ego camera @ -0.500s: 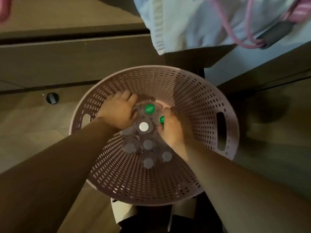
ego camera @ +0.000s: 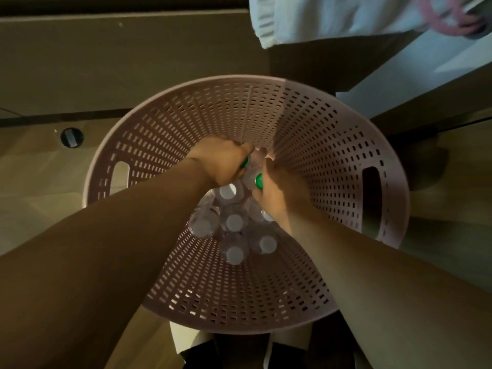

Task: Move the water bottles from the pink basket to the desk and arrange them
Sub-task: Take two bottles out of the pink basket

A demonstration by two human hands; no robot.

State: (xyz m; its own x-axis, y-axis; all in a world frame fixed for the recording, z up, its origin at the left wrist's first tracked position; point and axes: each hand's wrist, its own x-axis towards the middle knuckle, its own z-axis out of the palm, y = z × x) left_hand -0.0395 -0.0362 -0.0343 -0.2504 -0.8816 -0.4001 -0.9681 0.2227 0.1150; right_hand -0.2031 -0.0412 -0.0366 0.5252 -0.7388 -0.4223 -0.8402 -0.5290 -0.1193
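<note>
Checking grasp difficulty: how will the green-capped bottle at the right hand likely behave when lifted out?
The green-capped bottle looks like clear thin plastic, so it may flex under the right hand. Standing packed among white-capped bottles, it probably lifts straight and could nudge neighbours. Its weight cannot be judged.

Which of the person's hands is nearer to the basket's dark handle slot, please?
Right. The right hand is between the bottles and the handle slot; the left hand sits farther across, toward the opposite wall.
</note>
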